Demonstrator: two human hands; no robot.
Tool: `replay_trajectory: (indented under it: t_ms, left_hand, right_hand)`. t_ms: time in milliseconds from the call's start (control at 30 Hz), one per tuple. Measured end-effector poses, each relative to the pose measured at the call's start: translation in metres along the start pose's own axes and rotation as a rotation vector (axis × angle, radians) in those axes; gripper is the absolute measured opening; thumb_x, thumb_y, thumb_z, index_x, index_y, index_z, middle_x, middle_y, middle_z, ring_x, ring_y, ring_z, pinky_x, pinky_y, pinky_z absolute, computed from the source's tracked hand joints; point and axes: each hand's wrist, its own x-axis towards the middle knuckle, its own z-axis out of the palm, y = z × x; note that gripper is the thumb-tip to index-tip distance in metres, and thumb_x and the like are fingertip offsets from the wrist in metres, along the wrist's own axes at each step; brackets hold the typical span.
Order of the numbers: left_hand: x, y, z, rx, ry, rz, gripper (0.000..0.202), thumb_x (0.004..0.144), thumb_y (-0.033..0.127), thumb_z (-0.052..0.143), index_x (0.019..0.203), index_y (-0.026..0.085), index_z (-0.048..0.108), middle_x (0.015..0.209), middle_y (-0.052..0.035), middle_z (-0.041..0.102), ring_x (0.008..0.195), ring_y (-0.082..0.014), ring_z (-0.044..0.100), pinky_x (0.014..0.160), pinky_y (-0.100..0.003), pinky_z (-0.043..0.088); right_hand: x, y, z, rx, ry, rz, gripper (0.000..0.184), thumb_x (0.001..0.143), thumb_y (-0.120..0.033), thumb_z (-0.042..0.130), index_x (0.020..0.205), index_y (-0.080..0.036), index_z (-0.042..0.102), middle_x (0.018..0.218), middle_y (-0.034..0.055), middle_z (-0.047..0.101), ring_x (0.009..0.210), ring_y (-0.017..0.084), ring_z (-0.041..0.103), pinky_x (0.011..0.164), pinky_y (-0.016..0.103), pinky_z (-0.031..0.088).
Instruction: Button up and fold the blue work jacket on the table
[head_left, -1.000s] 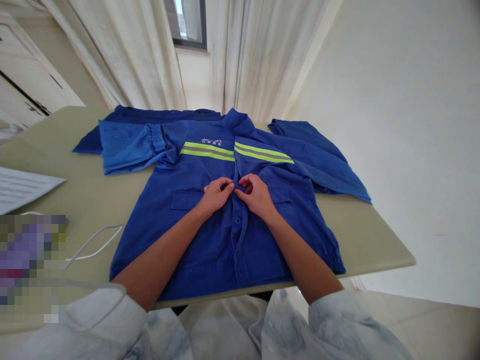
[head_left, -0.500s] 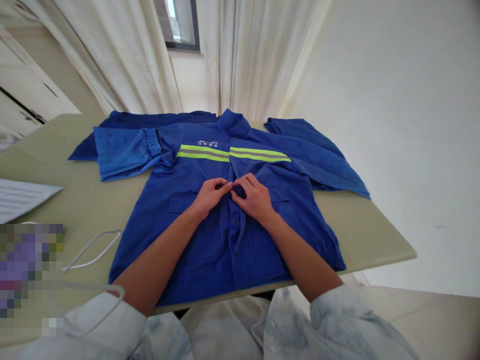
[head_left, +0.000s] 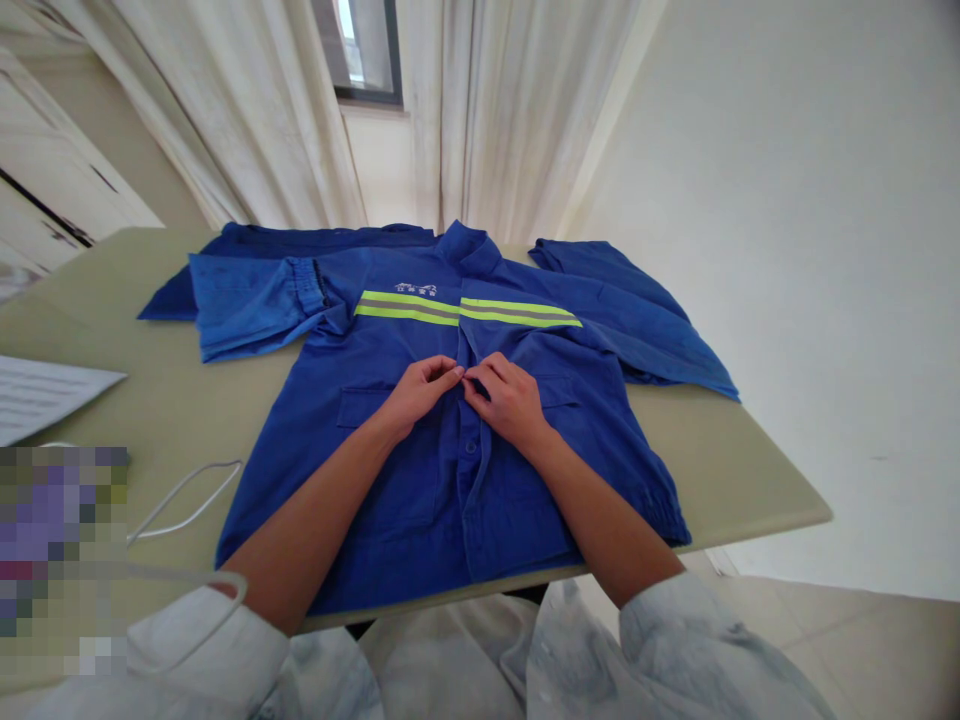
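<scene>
A blue work jacket [head_left: 420,470] with yellow-green reflective stripes lies flat, front up, on a pale green table [head_left: 172,400]. My left hand [head_left: 416,390] and my right hand [head_left: 506,398] meet at the jacket's front placket just below the stripes. Both pinch the fabric edges there, fingertips touching each other. A dark button shows on the placket a little below my hands. Whether a button sits between my fingers is hidden.
More blue clothing [head_left: 645,320] lies behind and to the right of the jacket. A sheet of paper [head_left: 37,395] and a white cable [head_left: 187,495] lie at the table's left. Curtains [head_left: 495,110] hang behind; the table's right edge drops to the floor.
My hands have stayed at the same spot on the placket, fingers shifting slightly closer together. The view has tilted a little.
</scene>
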Motion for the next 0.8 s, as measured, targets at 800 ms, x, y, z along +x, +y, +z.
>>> replay_trajectory:
  t_ms: [800]
  left_hand:
    - [0.0013,-0.0034,0.0033,-0.059,0.044,-0.025,0.048,0.068,0.062,0.085,0.076,0.019,0.067,0.075,0.0011,0.065,0.073,-0.0142,0.056,0.072,-0.026,0.045]
  right_hand:
    - [0.0088,0.0073,-0.0068,0.0,-0.137,-0.101,0.036,0.111,-0.037,0.044,0.101,-0.022,0.076,0.095,0.0083,0.071,0.087,0.02,0.063,0.082,0.034,0.046]
